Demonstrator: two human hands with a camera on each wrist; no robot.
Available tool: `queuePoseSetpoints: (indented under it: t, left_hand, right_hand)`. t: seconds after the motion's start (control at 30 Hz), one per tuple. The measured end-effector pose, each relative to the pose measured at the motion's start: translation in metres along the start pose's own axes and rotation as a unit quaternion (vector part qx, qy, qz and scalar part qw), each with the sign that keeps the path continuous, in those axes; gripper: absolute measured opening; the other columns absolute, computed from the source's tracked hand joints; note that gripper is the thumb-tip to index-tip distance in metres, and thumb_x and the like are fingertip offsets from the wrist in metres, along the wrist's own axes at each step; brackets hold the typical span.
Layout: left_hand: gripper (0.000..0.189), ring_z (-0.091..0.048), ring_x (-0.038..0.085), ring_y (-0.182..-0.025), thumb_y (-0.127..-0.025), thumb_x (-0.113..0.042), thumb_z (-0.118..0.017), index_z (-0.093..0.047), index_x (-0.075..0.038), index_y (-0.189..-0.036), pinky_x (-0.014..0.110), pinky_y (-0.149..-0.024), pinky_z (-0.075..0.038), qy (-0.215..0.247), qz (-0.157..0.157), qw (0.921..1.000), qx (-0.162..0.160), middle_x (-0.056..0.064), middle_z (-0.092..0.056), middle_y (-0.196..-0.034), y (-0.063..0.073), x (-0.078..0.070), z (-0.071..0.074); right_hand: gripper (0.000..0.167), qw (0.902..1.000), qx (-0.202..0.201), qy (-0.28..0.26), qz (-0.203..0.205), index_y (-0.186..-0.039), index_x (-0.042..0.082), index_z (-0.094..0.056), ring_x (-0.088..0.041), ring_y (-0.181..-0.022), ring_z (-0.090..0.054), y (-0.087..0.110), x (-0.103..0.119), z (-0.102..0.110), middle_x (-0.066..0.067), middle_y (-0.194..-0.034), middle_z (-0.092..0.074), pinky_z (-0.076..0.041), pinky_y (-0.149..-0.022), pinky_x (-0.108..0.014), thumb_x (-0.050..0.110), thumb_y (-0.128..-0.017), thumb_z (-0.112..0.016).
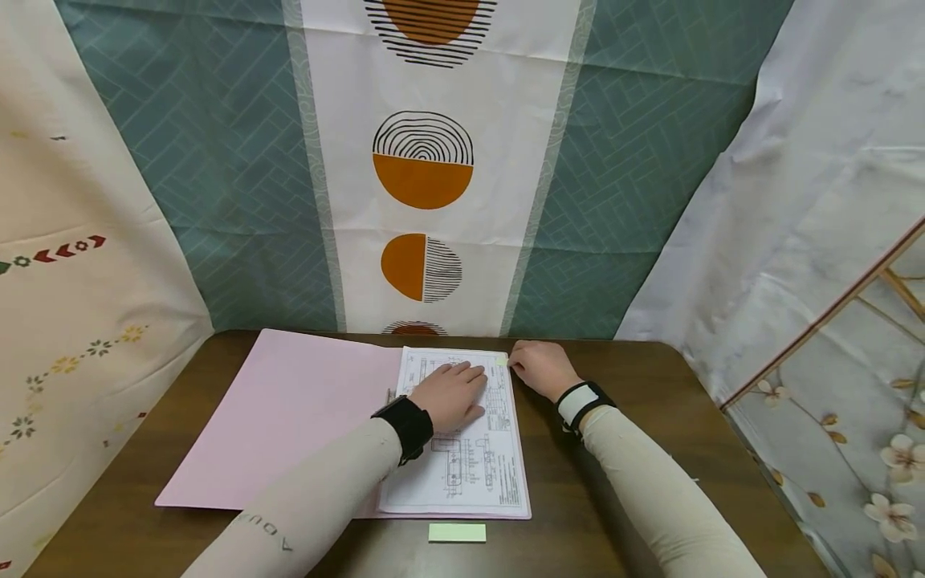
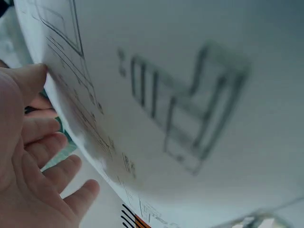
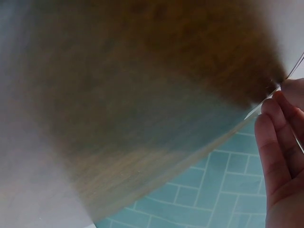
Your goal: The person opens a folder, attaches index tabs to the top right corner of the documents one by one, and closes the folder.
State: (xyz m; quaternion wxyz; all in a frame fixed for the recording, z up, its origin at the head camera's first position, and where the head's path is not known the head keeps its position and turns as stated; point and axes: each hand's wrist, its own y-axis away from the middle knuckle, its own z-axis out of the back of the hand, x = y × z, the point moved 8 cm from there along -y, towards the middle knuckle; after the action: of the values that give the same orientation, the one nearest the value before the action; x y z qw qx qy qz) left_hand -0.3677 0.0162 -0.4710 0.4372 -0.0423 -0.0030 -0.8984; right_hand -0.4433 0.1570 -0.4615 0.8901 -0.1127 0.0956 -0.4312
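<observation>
My left hand (image 1: pixel 451 395) lies with outstretched fingers on a stack of printed technical drawings (image 1: pixel 470 474) inside an open pink folder (image 1: pixel 311 401). In the left wrist view, the thumb of that hand (image 2: pixel 42 156) touches the page, with the other fingers spread. My right hand (image 1: pixel 540 368) is at the upper right edge of the sheets. Its thumb and fingertips pinch at a small pale green sticky note (image 1: pixel 502 362) on the page's edge. The right wrist view shows the right hand (image 3: pixel 282 152) with thumb and forefinger close together at the paper's edge; the note is hard to make out there.
A pale green sticky-note pad (image 1: pixel 458 533) lies on the brown wooden table (image 1: pixel 578 514) in front of the folder. The folder's pink cover spreads to the left. Patterned cloths (image 1: pixel 448 185) hang behind the table and at both sides.
</observation>
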Motion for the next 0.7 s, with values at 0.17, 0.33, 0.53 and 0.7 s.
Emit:
queuePoseSetpoints:
  t: [0.17,0.33,0.53,0.7]
  left_hand:
    - [0.064,-0.047,0.028,-0.156,-0.113,-0.047,-0.061,-0.052,-0.011,-0.165,0.048,-0.123,-0.042,-0.015,-0.002,0.9998,0.015,0.006,-0.048,-0.171,-0.018,-0.003,-0.004]
    - [0.065,-0.046,0.027,-0.156,-0.114,-0.047,-0.059,-0.049,-0.011,-0.167,0.047,-0.121,-0.044,-0.024,-0.006,0.9996,0.012,0.005,-0.043,-0.174,-0.030,-0.003,-0.008]
    - [0.063,-0.043,0.029,-0.158,-0.116,-0.048,-0.054,-0.047,-0.013,-0.168,0.050,-0.124,-0.041,-0.033,-0.019,0.9992,0.011,0.005,-0.043,-0.174,-0.036,-0.002,-0.007]
    - [0.060,-0.043,0.030,-0.158,-0.116,-0.047,-0.054,-0.050,-0.013,-0.166,0.051,-0.125,-0.039,-0.045,-0.035,0.9983,0.010,0.005,-0.047,-0.172,-0.039,-0.003,-0.005]
  right_hand:
    - [0.012,1.0000,-0.002,0.006,-0.002,-0.104,0.015,-0.088,-0.017,-0.094,-0.076,0.000,0.001,0.000,0.002,-0.102,-0.078,-0.062,-0.084,-0.038,0.006,-0.096,-0.085]
    - [0.012,0.9999,-0.003,0.015,-0.001,-0.104,0.016,-0.088,-0.017,-0.094,-0.076,0.000,0.001,-0.002,0.002,-0.102,-0.078,-0.062,-0.084,-0.038,0.007,-0.096,-0.086]
    - [0.011,0.9998,-0.003,0.017,-0.003,-0.103,0.016,-0.088,-0.016,-0.094,-0.076,0.001,-0.001,-0.005,0.003,-0.103,-0.078,-0.063,-0.084,-0.037,0.009,-0.095,-0.087]
    - [0.012,0.9998,0.002,0.020,-0.008,-0.107,0.017,-0.089,-0.015,-0.095,-0.076,0.002,-0.003,-0.005,0.003,-0.106,-0.079,-0.063,-0.086,-0.036,0.012,-0.096,-0.087]
